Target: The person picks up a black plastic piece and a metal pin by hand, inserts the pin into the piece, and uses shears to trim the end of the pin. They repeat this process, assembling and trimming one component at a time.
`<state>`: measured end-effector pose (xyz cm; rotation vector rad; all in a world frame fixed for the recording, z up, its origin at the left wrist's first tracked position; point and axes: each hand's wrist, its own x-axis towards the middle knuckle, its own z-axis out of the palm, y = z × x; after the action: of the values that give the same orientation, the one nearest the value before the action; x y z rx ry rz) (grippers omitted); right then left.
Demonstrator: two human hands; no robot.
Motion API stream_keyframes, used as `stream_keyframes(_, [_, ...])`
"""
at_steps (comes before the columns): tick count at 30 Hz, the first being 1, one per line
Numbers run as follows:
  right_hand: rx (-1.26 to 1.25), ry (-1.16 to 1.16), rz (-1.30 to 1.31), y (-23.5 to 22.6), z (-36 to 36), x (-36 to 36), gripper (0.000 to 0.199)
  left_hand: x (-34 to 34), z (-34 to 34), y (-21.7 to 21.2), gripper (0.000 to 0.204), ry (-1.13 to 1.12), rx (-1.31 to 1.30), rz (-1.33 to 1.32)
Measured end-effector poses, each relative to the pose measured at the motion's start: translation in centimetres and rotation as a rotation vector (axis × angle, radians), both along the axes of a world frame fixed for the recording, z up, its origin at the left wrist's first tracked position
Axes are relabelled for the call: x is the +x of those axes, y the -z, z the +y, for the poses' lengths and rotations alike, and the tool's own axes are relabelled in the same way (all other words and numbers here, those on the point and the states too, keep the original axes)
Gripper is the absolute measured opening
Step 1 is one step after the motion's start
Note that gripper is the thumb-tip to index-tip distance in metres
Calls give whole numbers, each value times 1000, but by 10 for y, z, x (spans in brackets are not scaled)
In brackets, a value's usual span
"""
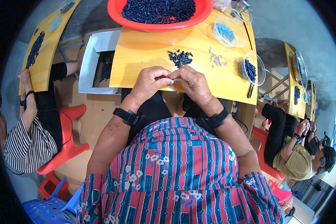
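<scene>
My left hand (152,83) and my right hand (193,83) meet at the near edge of a yellow table (138,48). Thumbs and fingertips are pinched together, and whatever they hold is too small or too covered to name. Just beyond my fingers lies a loose pile of short dark tube-like pieces (180,58). To its right are scattered several tiny clear pieces (217,59). A clear round tub (261,72) holding more dark pieces stands at the table's right edge.
A red basin (153,27) full of dark pieces sits at the back. Another clear tub (241,33) holds small blue pieces. A dark-handled tool (250,90) lies at the right edge. An open white box (89,63) is left of the table. Other people sit at tables on both sides.
</scene>
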<state>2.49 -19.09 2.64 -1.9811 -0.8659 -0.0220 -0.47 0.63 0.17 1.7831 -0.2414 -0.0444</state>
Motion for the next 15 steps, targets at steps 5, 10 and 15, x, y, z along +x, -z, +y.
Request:
stream_keyframes(5, [-107, 12, -16, 2, -1, -3, 19, 0, 0, 2, 13, 16, -4, 46])
stream_keyframes(10, [-150, 73, -94, -7, -14, -7, 15, -2, -1, 0, 11, -15, 43, 26])
stream_keyframes(15, [-181, 589, 89, 20, -67, 1, 14, -1, -3, 0, 10, -22, 15, 19])
